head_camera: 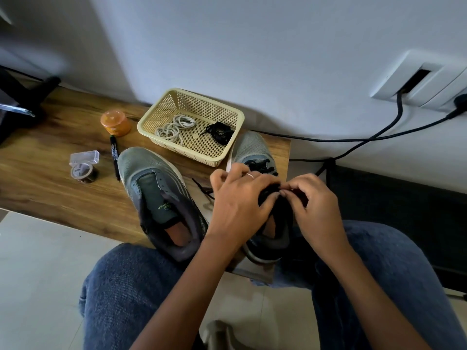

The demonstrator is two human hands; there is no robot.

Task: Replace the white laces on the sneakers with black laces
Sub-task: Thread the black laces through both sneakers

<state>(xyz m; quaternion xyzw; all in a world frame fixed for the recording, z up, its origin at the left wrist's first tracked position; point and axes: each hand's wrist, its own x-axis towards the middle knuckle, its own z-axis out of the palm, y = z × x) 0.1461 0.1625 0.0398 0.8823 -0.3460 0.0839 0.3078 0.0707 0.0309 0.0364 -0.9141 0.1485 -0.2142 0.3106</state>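
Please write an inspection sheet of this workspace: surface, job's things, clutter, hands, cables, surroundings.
Surface: brown wooden table, grain visible.
Job's things: grey-green sneaker without laces; second grey-green sneaker partly laced black; beige plastic mesh basket holding coiled white laces and a bundled black lace.
Clutter: orange round jar; black marker pen; tape roll; small clear plastic box.
Hands: left hand and right hand both pinch the black lace on the second sneaker.
Cables: black cables run to the white wall socket.
Surroundings: white wall, pale floor tiles, blue jeans.
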